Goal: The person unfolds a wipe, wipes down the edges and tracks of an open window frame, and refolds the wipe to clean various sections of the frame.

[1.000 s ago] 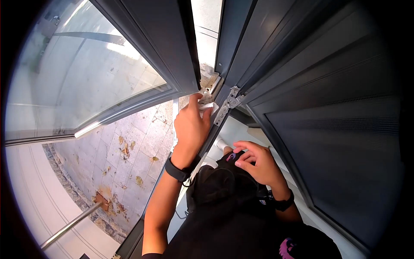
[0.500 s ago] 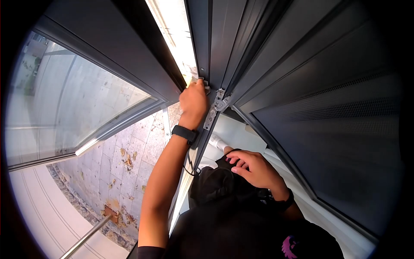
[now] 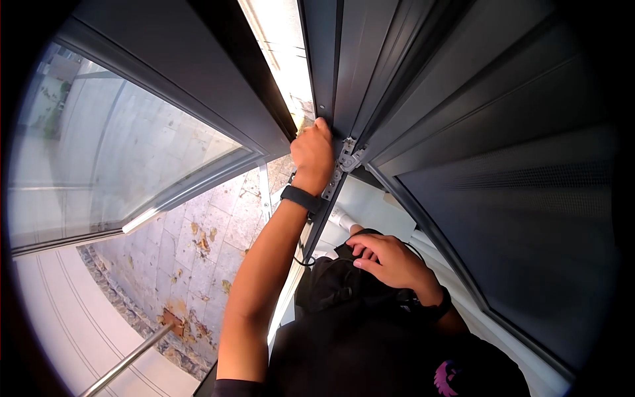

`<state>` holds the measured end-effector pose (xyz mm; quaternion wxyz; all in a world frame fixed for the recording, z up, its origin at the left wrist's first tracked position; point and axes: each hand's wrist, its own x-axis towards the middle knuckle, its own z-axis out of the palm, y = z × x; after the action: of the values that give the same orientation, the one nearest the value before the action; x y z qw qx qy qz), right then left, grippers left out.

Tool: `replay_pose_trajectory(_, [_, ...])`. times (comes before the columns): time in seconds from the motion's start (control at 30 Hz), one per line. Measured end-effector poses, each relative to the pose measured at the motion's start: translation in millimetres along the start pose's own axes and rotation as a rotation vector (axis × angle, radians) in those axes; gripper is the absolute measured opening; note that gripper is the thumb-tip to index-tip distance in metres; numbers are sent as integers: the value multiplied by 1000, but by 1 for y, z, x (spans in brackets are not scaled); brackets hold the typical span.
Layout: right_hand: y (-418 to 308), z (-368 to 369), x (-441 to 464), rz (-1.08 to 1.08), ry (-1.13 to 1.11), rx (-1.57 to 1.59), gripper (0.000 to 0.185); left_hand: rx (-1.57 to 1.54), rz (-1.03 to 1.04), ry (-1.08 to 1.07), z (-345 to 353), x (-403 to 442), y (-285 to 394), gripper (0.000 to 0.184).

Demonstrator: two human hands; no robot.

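My left hand (image 3: 312, 151), a black band on its wrist, is closed against the dark grey window frame (image 3: 321, 69). Its fingers face away from me, so whatever they hold is hidden. Just right of that wrist is a metal hinge (image 3: 344, 163), fixed at the lower corner of the frame. My right hand (image 3: 391, 259) hangs over my lap beside black fabric (image 3: 327, 284), its fingers loosely bent, the thumb apart and nothing in them.
An open glazed sash (image 3: 152, 152) stands to the left, and a dark screened panel (image 3: 516, 218) to the right. Below outside lie paving (image 3: 172, 245) with dry leaves, and a metal rail (image 3: 129, 360). A white ledge (image 3: 360, 198) lies under the hinge.
The view has shifted slightly, so the frame and my left hand appear farther right. A pale bit beside the left fingers no longer shows. My right hand has hardly moved.
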<state>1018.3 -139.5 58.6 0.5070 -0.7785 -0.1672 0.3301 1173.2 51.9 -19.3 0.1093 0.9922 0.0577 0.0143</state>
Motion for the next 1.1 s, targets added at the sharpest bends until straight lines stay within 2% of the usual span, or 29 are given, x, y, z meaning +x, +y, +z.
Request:
replay_pose_trajectory(0.1, [2,1,1,-5,0,1,30,-41,68,81,4,4,-3,15])
replay_pose_trajectory(0.3, [7,5,6,-19,-17,-1,27,-250,71,60,7,9,-11,19])
replay_pose_trajectory(0.4, [8,6,9,-30,-28,-12,25,-170,33,11,11,3,-4,18])
replay_pose_trajectory(0.53, [15,8,13,-76,3,-61,23,-210,77,56,10,-8,-4,20])
replay_pose_trajectory(0.63, [14,10,13,-56,8,-31,22,-230,42,-6,1,-5,-6,19])
replay_pose_trajectory(0.73, [11,9,13,-42,-3,-21,22,-375,57,88,11,3,-10,23])
replay_pose_trajectory(0.83, [13,7,12,-42,-5,-98,21,-434,114,90,7,5,-15,23])
replay_pose_trajectory(1.1, [14,7,14,2,-23,-52,20,-477,100,73,10,6,-17,23])
